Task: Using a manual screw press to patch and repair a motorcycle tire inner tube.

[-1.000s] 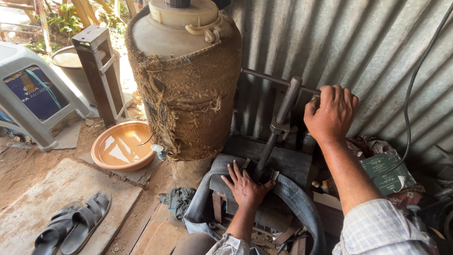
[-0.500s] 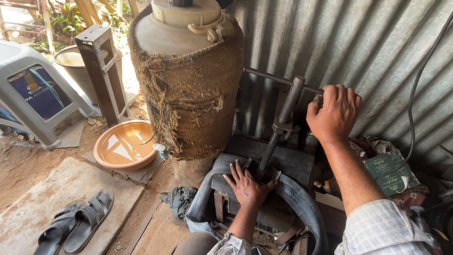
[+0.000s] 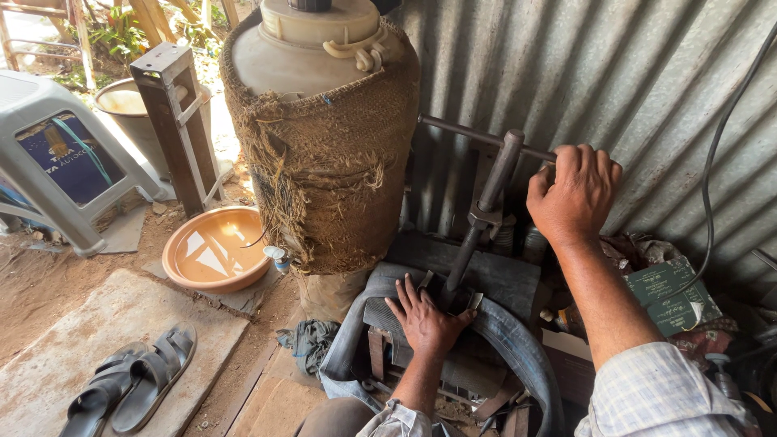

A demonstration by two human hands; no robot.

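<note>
At the lower middle of the frame, the left hand (image 3: 425,320) lies palm down with its fingers spread flat on a grey rubber inner tube (image 3: 518,344), which is draped over a low press frame. The fingertips reach the foot of the press screw (image 3: 469,243), a dark upright shaft rising from just beyond them, so the clamped patch of tube sits right at the fingertips and the rest of the tube curves away below and to the right of the wrist. Toward the upper right, the right hand (image 3: 573,194) is curled shut around one end of the crossbar handle (image 3: 465,133), a thin steel rod passing through the top of the screw; the fingers wrap over the bar and hide its end. Left of the screw, in the upper middle, stands a large pale drum (image 3: 320,48) wrapped in frayed burlap. An orange plastic basin (image 3: 212,249) rests on the ground at centre left, near the drum's base. A grey plastic stool (image 3: 40,121) stands at the upper left, and a pair of dark sandals (image 3: 129,388) lies on a concrete slab at the lower left. Corrugated metal sheeting (image 3: 647,73) fills the upper right.
</note>
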